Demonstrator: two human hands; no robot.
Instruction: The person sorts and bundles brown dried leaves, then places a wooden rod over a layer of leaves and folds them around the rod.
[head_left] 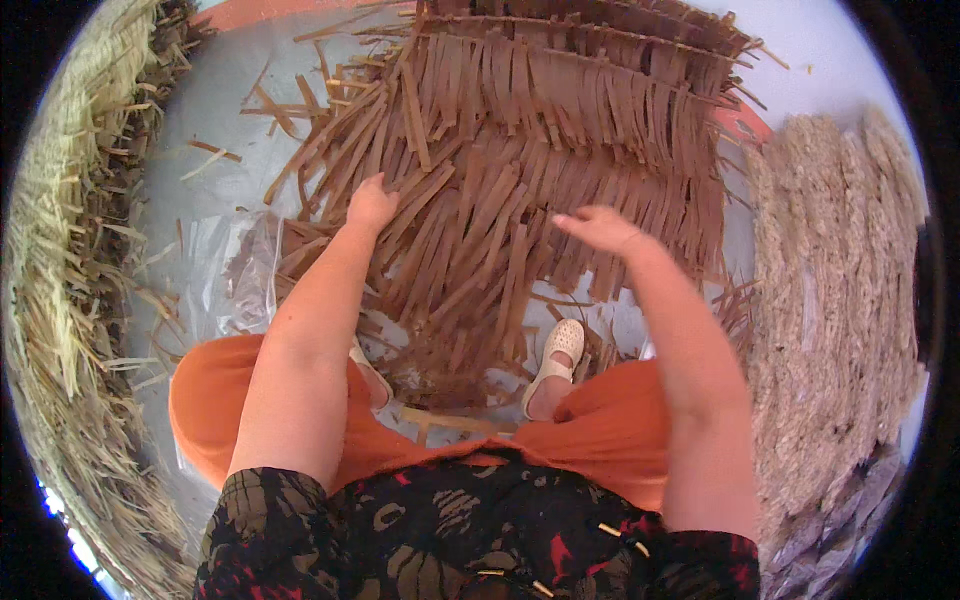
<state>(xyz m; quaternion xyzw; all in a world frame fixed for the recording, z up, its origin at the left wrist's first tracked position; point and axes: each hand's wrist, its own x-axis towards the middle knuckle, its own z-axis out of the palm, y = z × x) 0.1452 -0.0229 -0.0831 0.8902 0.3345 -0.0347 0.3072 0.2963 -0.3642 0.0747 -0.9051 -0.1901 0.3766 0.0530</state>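
Note:
A large mat of brown leaf strips (640, 170), fastened in rows at the top and messier toward the lower middle, spreads in front of me. My left hand (372, 208) is at its left part, over loose strips (310, 190), with thumb and forefinger apart; whether it touches them is unclear. My right hand (600, 228) hovers over the middle right of the mat, fingers stretched toward the left and apart, holding nothing visible. Between my orange-clad legs, more loose strips (450, 340) lie by my cream perforated shoe (556, 355).
Thick pale straw thatch (70, 250) lines the left side. Shaggy beige bundled material (830, 300) lies along the right. A crumpled clear plastic sheet (255, 270) rests on the grey floor (190, 120) beside my left leg. A white surface with a red band (740, 120) shows behind the mat.

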